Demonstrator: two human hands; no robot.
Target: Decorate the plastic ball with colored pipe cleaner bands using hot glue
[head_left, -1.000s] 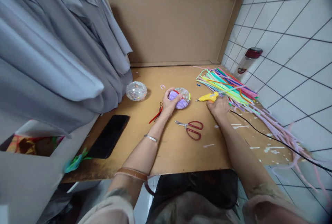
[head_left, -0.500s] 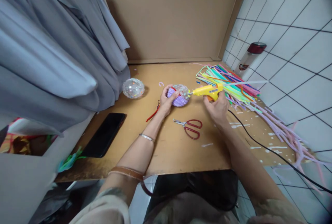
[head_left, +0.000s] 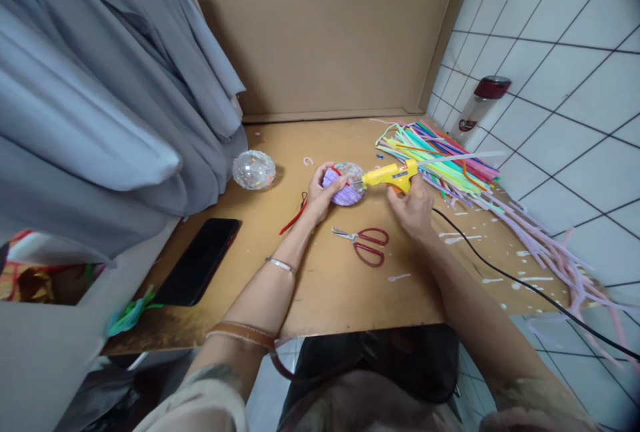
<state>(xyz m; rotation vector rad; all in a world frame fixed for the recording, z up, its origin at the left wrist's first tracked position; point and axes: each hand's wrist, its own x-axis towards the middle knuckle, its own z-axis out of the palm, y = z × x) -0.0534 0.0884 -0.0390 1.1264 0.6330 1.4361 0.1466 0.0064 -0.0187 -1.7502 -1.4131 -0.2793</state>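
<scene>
My left hand [head_left: 321,193] is closed around a clear ball [head_left: 349,185] whose lower part is wrapped in purple pipe cleaner, with a red strip along the wrapping. In my right hand [head_left: 413,205] is a yellow hot glue gun [head_left: 393,176], a long glue stick [head_left: 463,157] jutting from its back. The gun's metal nozzle lies at the ball, over its clear part near the red strip; whether it touches I cannot tell. Red-handled scissors [head_left: 369,247] lie just below the hands. A red pipe cleaner piece [head_left: 294,217] rests beside my left wrist.
Another clear ball [head_left: 254,170] sits at the left by the grey curtain [head_left: 150,85]. A black phone [head_left: 200,262] lies at the front left. Pipe cleaners [head_left: 440,159] are heaped at the right, before a red-capped bottle [head_left: 480,109]. A black cord [head_left: 500,272] crosses the right side.
My right hand has brought the glue gun leftward, so its nozzle now reaches farther over the ball. My left hand keeps the ball in nearly the same place.
</scene>
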